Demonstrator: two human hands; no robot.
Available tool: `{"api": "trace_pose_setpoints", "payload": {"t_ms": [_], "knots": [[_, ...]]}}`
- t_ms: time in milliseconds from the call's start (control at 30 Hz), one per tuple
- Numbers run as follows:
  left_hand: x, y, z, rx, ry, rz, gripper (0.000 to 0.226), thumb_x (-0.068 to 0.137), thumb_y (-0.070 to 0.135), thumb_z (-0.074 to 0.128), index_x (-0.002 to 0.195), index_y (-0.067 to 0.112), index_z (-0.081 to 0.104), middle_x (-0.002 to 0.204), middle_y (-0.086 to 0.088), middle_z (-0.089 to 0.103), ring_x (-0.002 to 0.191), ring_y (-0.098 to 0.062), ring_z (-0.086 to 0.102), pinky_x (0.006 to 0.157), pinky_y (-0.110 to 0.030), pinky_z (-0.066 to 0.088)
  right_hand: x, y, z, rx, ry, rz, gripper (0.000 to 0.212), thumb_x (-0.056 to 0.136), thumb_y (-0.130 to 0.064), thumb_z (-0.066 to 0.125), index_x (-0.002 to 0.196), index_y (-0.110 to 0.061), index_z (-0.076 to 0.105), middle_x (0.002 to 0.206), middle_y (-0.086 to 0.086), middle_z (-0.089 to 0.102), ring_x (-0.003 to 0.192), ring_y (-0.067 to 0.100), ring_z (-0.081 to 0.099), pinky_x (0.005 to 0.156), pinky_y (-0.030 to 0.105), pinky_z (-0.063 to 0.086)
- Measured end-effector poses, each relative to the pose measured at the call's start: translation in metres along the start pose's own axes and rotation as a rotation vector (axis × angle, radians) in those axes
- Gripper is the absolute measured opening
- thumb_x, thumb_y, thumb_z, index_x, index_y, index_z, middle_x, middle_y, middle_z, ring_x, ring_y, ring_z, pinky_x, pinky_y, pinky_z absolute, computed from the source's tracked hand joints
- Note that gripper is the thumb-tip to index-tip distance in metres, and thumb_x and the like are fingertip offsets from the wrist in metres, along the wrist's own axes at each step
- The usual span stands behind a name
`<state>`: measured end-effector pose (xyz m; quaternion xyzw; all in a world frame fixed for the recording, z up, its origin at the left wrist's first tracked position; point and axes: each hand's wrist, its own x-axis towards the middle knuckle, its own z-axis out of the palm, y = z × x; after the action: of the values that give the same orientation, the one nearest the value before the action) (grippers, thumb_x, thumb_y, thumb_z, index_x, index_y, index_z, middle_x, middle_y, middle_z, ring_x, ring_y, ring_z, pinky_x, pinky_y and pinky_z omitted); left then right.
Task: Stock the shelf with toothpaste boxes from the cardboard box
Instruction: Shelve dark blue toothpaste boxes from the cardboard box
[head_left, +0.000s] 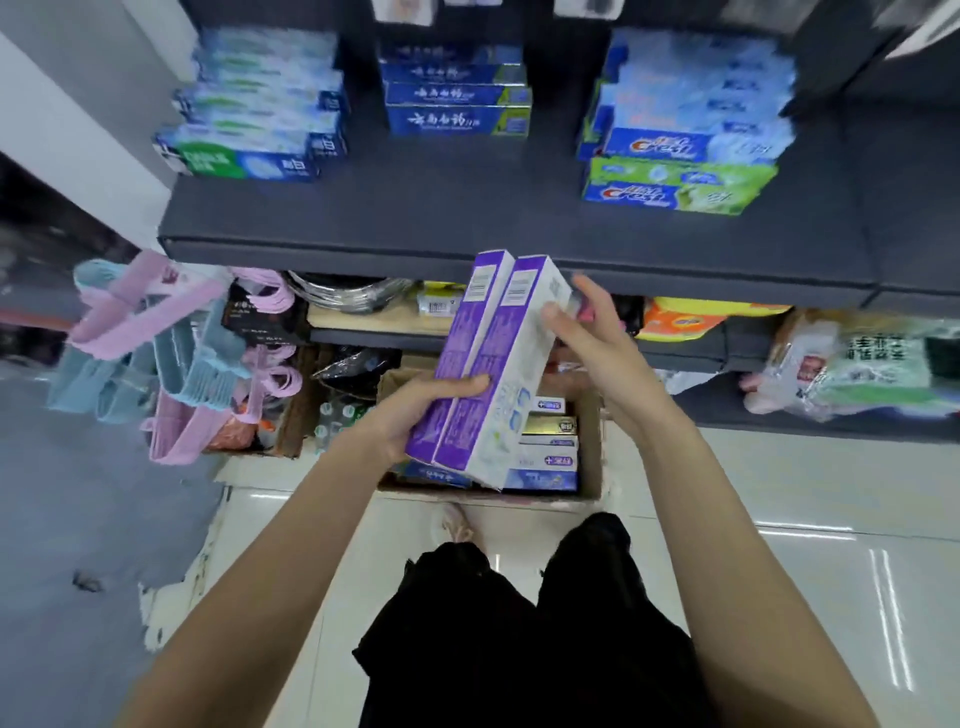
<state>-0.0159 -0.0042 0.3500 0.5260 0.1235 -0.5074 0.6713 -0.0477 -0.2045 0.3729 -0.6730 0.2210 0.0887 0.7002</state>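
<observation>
Purple-and-white cardboard toothpaste boxes, light and stiff (easily crushed): left hand clamps the lower ends, right hand pinches the upper edge.

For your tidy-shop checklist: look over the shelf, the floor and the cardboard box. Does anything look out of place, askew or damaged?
Mostly orderly. The stack at the shelf's left end is fanned askew, its boxes turned at differing angles. On the floor at the left, the grey covering ends in a ragged, torn-looking edge against the white tiles. Nothing looks spilled.
</observation>
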Motion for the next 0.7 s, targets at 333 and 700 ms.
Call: {"api": "trace_pose_setpoints", "payload": {"t_ms": [333, 700], "knots": [[0.059, 0.008, 0.164, 0.18, 0.217, 0.323, 0.05, 0.073, 0.007, 0.075, 0.115, 0.025, 0.057, 0.099, 0.006, 0.073, 0.089, -0.009, 0.07, 0.074, -0.022, 0.056, 0.017, -0.016, -0.131, -0.239, -0.079, 0.013, 0.086, 0.078, -0.039, 0.074, 0.141, -0.028, 0.017, 0.108, -0.004, 0.065, 0.093, 0.011, 0.065, 0.088, 0.036, 0.052], [0.116, 0.029, 0.274, -0.092, 0.355, 0.32, 0.017, 0.079, 0.017, 0.07, 0.096, 0.016, 0.063, 0.069, 0.001, 0.072, 0.06, -0.011, 0.068, 0.055, -0.025, 0.054, 0.029, -0.028, -0.271, 0.476, -0.119, 0.313, 0.058, 0.083, -0.036, 0.061, 0.132, -0.007, 0.05, 0.12, 0.015, 0.063, 0.106, 0.034, 0.062, 0.092, 0.043, 0.052]]}}
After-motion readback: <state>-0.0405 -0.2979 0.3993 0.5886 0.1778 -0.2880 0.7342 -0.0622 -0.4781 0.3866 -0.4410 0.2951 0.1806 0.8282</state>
